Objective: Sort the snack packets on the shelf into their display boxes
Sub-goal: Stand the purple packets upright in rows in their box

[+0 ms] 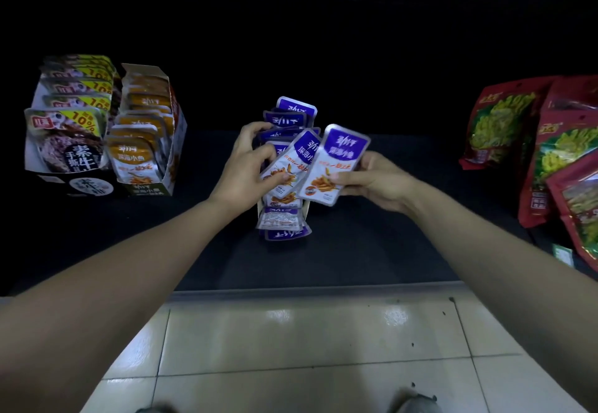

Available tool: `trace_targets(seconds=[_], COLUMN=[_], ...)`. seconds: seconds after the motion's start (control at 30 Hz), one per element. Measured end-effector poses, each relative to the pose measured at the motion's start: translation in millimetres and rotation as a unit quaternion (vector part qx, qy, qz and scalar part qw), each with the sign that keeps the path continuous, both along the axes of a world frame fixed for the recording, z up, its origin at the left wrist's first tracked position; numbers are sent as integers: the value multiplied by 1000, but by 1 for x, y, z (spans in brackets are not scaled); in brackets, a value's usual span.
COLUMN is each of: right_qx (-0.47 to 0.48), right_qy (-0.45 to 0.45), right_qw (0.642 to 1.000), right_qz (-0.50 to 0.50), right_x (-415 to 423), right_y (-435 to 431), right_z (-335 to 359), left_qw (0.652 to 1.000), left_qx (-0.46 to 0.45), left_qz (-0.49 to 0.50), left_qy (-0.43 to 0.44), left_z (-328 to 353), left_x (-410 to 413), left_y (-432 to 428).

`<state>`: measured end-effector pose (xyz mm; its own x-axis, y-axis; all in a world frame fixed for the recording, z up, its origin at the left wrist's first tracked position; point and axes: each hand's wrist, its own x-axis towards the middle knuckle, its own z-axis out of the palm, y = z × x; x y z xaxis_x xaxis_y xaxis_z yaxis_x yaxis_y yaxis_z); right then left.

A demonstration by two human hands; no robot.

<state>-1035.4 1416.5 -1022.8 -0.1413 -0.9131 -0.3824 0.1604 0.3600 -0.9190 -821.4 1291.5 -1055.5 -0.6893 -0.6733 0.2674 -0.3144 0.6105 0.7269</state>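
Observation:
A row of purple-topped snack packets (291,115) stands on the dark shelf (356,244) at its middle, with a few more packets (284,225) lying at the front of the row. My left hand (249,166) pinches one tilted purple packet (291,160) at the row, thumb on its face. My right hand (375,179) grips another purple packet (333,166) just to the right, held upright above the shelf. Whether a box surrounds the purple row is hard to tell.
At the far left stand a display box of orange-topped packets (145,140) and a box of grey and yellow packets (68,121). Large red bags with green snacks (534,140) lean at the right. The shelf's front edge (307,289) borders a pale tiled floor (307,348).

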Motion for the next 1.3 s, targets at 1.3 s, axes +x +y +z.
trace_targets(seconds=[1.3], right_qx=[-174], right_qy=[339], right_qw=[924], right_qz=[-39], right_x=[44], right_y=[-23], right_z=[-18], left_qw=[992], left_qx=[-86], left_qz=[-4], left_qy=[-87], left_z=[5], left_x=[29], left_y=[2])
